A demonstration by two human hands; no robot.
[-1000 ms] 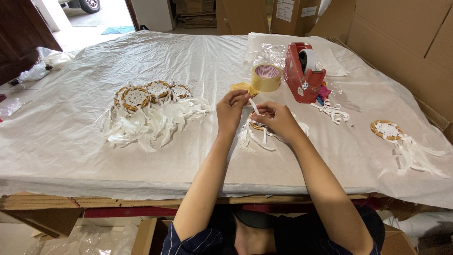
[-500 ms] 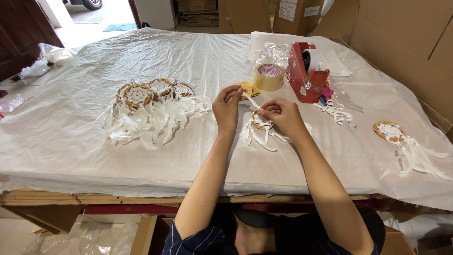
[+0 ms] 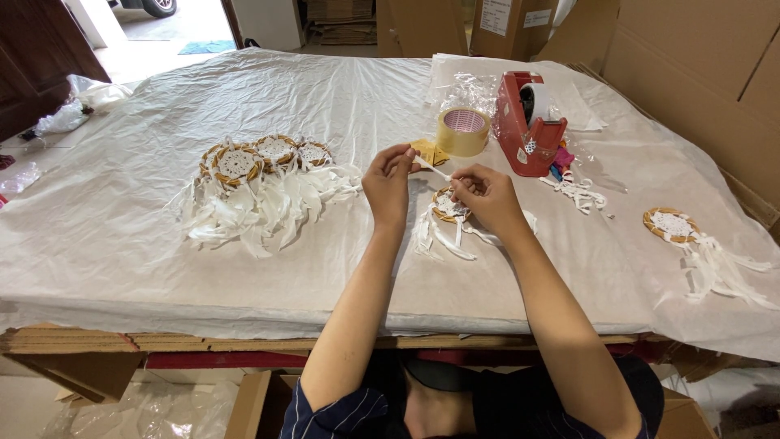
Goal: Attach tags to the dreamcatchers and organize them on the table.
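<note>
White plastic sheeting [image 3: 122, 236] covered the table. At the left lay a cluster of woven dreamcatchers [image 3: 260, 154] with white feathers. Near the middle, the left hand [image 3: 388, 180] and right hand [image 3: 486, 195] each pinched an end of a thin white strip [image 3: 433, 168], stretched between them just above a small dreamcatcher [image 3: 447, 207] on the sheet. Beyond stood a tape roll [image 3: 463, 131], then a red tape dispenser [image 3: 528, 126]. Another dreamcatcher [image 3: 671, 224] lay far right.

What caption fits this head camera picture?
Two hands stretch a white strip above a small dreamcatcher.
</note>
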